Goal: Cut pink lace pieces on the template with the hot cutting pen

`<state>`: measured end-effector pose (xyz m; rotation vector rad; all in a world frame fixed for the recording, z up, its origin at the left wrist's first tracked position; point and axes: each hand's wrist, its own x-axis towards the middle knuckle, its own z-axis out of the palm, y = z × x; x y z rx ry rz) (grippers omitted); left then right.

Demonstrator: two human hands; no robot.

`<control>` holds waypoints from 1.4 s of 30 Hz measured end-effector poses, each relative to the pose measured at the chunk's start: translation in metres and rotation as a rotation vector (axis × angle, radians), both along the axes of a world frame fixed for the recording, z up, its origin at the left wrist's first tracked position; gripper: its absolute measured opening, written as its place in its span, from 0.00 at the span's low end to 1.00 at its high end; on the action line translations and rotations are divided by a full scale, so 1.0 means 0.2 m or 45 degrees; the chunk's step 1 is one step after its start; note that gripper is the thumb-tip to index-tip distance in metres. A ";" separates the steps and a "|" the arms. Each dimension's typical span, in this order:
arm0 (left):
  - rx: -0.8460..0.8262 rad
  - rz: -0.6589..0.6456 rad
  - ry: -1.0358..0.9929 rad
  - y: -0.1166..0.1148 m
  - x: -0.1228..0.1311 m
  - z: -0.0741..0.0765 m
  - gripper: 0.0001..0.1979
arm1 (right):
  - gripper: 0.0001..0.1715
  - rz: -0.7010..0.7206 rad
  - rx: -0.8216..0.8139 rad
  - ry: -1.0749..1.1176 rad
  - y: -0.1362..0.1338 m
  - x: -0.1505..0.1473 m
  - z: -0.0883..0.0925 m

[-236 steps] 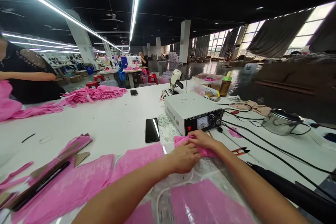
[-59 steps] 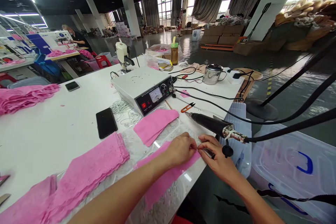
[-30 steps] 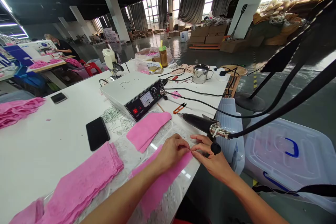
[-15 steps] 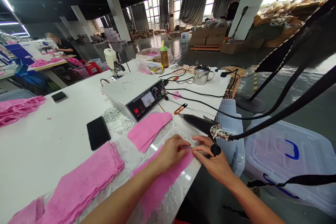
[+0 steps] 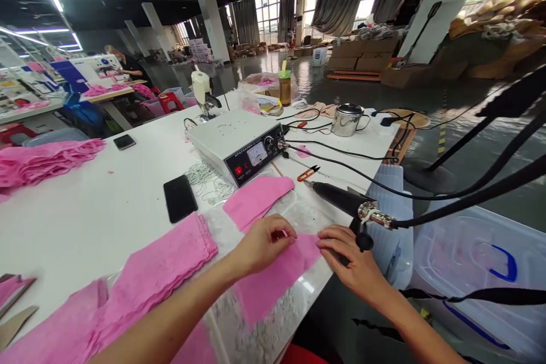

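Observation:
My left hand (image 5: 261, 243) rests curled on a pink lace strip (image 5: 273, 278) lying over a clear bubbly mat at the table's near edge; its fingers pinch the strip's far end. My right hand (image 5: 353, 261) sits just right of it at the table's corner, fingertips on the same end of the strip. A black handheld welding tool (image 5: 341, 200) on a thick cable lies just beyond my right hand. A folded pink piece (image 5: 258, 199) lies ahead of my left hand, in front of the white control box (image 5: 236, 145).
A pink lace stack (image 5: 157, 270) lies at near left, a black phone (image 5: 180, 198) beyond it. Orange snips (image 5: 307, 172), a steel pot (image 5: 347, 119), a bottle (image 5: 284, 86) and cables crowd the far right. Clear plastic bins (image 5: 464, 261) stand right of the table. A person works at a far table.
My hands have drawn apart a little and shifted along the strip's end; my left hand now presses on the fabric. The camera has swung slightly left and down.

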<state>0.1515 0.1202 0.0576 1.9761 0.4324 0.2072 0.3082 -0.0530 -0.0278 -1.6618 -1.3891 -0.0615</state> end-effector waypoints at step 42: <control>0.766 0.239 0.376 -0.45 -1.64 0.02 0.20 | 0.19 1.101 0.038 -0.526 0.28 -0.90 0.15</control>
